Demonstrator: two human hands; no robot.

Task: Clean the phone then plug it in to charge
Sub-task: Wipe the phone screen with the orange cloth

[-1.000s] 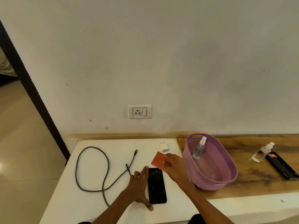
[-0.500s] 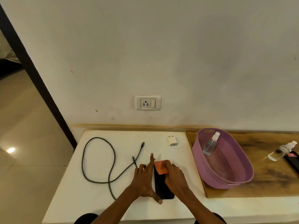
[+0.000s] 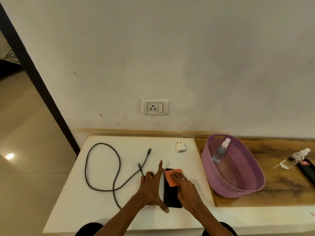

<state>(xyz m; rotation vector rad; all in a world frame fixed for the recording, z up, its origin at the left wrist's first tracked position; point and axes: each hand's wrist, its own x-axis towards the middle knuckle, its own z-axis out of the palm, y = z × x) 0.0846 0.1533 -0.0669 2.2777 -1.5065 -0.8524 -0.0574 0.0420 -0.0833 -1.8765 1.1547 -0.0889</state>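
Observation:
A black phone (image 3: pixel 171 195) lies flat on the white table (image 3: pixel 102 210), its long side pointing away from me. My right hand (image 3: pixel 185 188) presses an orange cloth (image 3: pixel 171 178) onto the phone's far half with flat fingers. My left hand (image 3: pixel 152 186) rests on the table against the phone's left edge, fingers straight, thumb at its near corner. A dark charging cable (image 3: pixel 102 167) lies looped to the left. A white charger plug (image 3: pixel 181 147) sits beyond the phone. A wall socket (image 3: pixel 155 107) is above the table.
A purple basket (image 3: pixel 247 189) with a spray bottle (image 3: pixel 220 150) inside stands on a wooden board (image 3: pixel 281 196) at the right. A second spray bottle (image 3: pixel 294 158) and another dark phone (image 3: pixel 307 171) lie at the far right. The table's left edge drops to the tiled floor.
My right hand brought the orange cloth down from beside the basket onto the phone and now presses it flat there. My left hand stayed at the phone's left edge.

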